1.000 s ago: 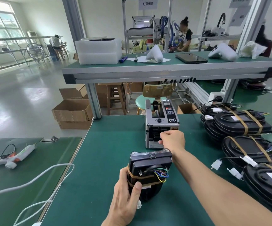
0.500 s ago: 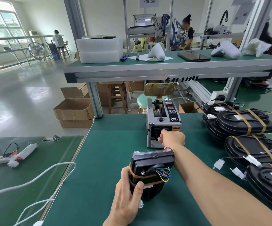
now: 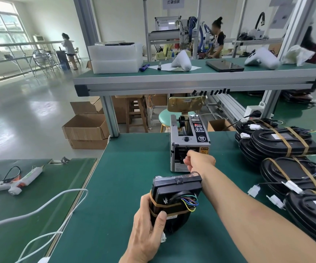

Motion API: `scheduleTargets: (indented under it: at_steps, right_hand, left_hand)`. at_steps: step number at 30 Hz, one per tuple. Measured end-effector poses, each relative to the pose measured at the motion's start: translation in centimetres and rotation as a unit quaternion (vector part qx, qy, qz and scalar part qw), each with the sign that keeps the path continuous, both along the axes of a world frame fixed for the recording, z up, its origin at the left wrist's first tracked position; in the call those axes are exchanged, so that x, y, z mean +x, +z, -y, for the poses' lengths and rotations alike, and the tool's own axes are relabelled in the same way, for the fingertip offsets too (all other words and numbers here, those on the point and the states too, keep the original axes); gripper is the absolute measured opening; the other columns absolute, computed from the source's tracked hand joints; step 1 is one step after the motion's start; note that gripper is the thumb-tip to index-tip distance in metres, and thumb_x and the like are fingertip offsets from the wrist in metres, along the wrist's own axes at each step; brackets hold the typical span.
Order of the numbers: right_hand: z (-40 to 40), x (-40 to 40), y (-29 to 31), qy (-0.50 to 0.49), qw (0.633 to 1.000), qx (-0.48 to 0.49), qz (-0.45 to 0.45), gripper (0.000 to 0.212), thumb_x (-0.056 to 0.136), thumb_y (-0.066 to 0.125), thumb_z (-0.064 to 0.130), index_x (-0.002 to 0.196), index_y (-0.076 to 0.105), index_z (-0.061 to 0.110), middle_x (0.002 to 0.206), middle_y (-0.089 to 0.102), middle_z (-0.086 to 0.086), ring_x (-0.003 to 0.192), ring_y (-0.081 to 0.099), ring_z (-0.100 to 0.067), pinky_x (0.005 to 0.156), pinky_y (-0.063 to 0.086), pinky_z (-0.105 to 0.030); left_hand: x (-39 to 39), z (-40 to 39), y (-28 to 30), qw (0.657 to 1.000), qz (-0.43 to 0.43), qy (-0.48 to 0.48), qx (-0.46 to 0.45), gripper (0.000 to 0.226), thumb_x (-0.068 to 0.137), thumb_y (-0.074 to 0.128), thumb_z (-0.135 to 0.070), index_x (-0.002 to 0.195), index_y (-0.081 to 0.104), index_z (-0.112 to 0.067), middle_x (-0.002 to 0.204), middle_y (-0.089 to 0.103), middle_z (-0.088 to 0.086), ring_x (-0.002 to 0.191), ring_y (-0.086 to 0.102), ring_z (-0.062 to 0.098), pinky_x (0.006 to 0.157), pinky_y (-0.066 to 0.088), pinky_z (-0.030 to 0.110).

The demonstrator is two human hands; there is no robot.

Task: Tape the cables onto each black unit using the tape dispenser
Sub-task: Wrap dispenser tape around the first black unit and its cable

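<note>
On the side table at my far left lies a white glue gun (image 3: 18,182), and a white cable (image 3: 45,205) trails across the gap toward me; neither matters now.

My left hand (image 3: 145,230) has its grip closed around the black unit (image 3: 174,202), thumb across the near face, holding it tilted up on the green table (image 3: 119,186) right in front of me. The unit is a dark, rounded housing with a flat rectangular top edge. Two tan tape bands already cross its face, and a loop of coloured wires (image 3: 190,201), blue, green and yellow, bulges out on its right side beside a thicker black lead.

Just beyond it stands the grey tape dispenser (image 3: 189,143), and my right hand (image 3: 198,161) is at its front outlet, fingers curled as if pinching the strip there; the tape itself is too hidden for me to say I have it.

To do this well, I think I should pull the strip straight out and taut so it does not fold on itself, keep the unit steady with my left, then lay the tape squarely over the loose wires and press it down on both sides.

Further right, well apart, lie the stacked units (image 3: 286,149), already taped.
</note>
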State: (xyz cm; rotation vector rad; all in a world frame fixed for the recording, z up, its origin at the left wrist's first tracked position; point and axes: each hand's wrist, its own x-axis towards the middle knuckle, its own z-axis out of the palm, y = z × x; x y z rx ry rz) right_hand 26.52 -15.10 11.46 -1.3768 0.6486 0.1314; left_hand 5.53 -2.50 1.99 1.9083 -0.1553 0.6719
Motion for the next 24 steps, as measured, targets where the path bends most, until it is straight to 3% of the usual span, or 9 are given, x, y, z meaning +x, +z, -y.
scheduleTargets:
  at_steps: [3, 5, 9, 12, 16, 18, 21, 24]
  right_hand:
    - [0.8, -0.8, 0.1, 0.042, 0.999, -0.028, -0.016, 0.005, 0.084, 0.072, 0.003, 0.083, 0.068, 0.0, 0.061, 0.071, -0.008, 0.047, 0.065, -0.01, 0.051, 0.054, -0.023]
    - [1.6, -1.9, -0.5, 0.076, 0.996, -0.026, -0.031, 0.008, 0.079, 0.071, 0.001, 0.086, 0.068, 0.0, 0.067, 0.071, -0.009, 0.051, 0.062, -0.016, 0.05, 0.05, -0.02]
    - [3.2, -5.0, -0.8, 0.097, 0.993, 0.06, -0.025, 0.014, 0.082, 0.078, 0.003, 0.086, 0.066, 0.008, 0.076, 0.063, -0.01, 0.076, 0.057, -0.025, 0.073, 0.049, -0.035]
    - [4.9, -8.2, 0.8, 0.113, 0.989, 0.083, 0.046, 0.006, 0.086, 0.079, 0.019, 0.083, 0.074, 0.018, 0.082, 0.075, 0.001, 0.071, 0.067, -0.014, 0.079, 0.046, -0.034]
    - [5.6, -13.5, 4.1, 0.161, 0.97, 0.055, 0.175, 0.02, 0.066, 0.082, 0.042, 0.076, 0.079, 0.024, 0.085, 0.075, 0.008, 0.081, 0.066, -0.005, 0.082, 0.045, -0.031]
    - [4.8, -15.1, 4.4, 0.17, 0.961, 0.031, 0.215, 0.022, 0.069, 0.087, 0.037, 0.076, 0.078, 0.019, 0.091, 0.076, 0.014, 0.083, 0.066, -0.001, 0.084, 0.044, -0.025]
    - [3.9, -16.0, 3.6, 0.165, 0.954, -0.032, 0.248, 0.013, 0.082, 0.085, 0.023, 0.07, 0.079, 0.022, 0.107, 0.071, 0.027, 0.106, 0.06, 0.017, 0.093, 0.039, -0.018]
    - [3.5, -16.1, 3.0, 0.162, 0.951, -0.044, 0.26, 0.016, 0.082, 0.084, 0.02, 0.067, 0.081, 0.025, 0.115, 0.067, 0.023, 0.118, 0.053, 0.018, 0.092, 0.037, -0.016]
  left_hand:
    - [0.0, 0.0, -0.1, 1.0, 0.003, 0.001, 0.004, 0.031, 0.101, 0.053, -0.046, 0.131, 0.05, -0.04, 0.094, 0.069, -0.017, 0.078, 0.064, 0.004, 0.073, 0.046, 0.013]
    - [0.0, 0.0, 0.0, 1.0, 0.009, 0.003, 0.011, 0.03, 0.1, 0.053, -0.046, 0.13, 0.05, -0.041, 0.092, 0.068, -0.019, 0.076, 0.062, 0.002, 0.072, 0.045, 0.012]
    - [0.0, 0.0, -0.2, 1.0, 0.011, 0.009, 0.018, 0.028, 0.1, 0.054, -0.049, 0.127, 0.05, -0.044, 0.09, 0.068, -0.017, 0.073, 0.063, 0.004, 0.069, 0.046, 0.014]
    - [0.0, -0.1, -0.3, 1.0, 0.016, 0.011, 0.023, 0.027, 0.1, 0.055, -0.047, 0.126, 0.05, -0.044, 0.091, 0.068, -0.02, 0.075, 0.063, 0.001, 0.07, 0.045, 0.011]
    - [0.1, 0.0, -0.1, 0.999, 0.021, 0.012, 0.024, 0.027, 0.1, 0.056, -0.043, 0.127, 0.049, -0.045, 0.098, 0.069, -0.021, 0.081, 0.065, -0.001, 0.073, 0.045, 0.008]
    - [0.1, 0.1, -0.2, 0.999, 0.023, 0.017, 0.026, 0.028, 0.1, 0.056, -0.043, 0.127, 0.049, -0.047, 0.098, 0.07, -0.02, 0.081, 0.066, 0.0, 0.072, 0.045, 0.007]
    - [0.1, 0.1, -0.3, 0.999, 0.021, 0.021, 0.025, 0.028, 0.1, 0.056, -0.046, 0.127, 0.048, -0.048, 0.098, 0.07, -0.019, 0.08, 0.066, 0.002, 0.072, 0.046, 0.008]
    - [0.1, 0.1, -0.3, 0.999, 0.02, 0.017, 0.025, 0.028, 0.101, 0.055, -0.046, 0.128, 0.048, -0.047, 0.101, 0.071, -0.019, 0.084, 0.068, 0.002, 0.074, 0.047, 0.008]
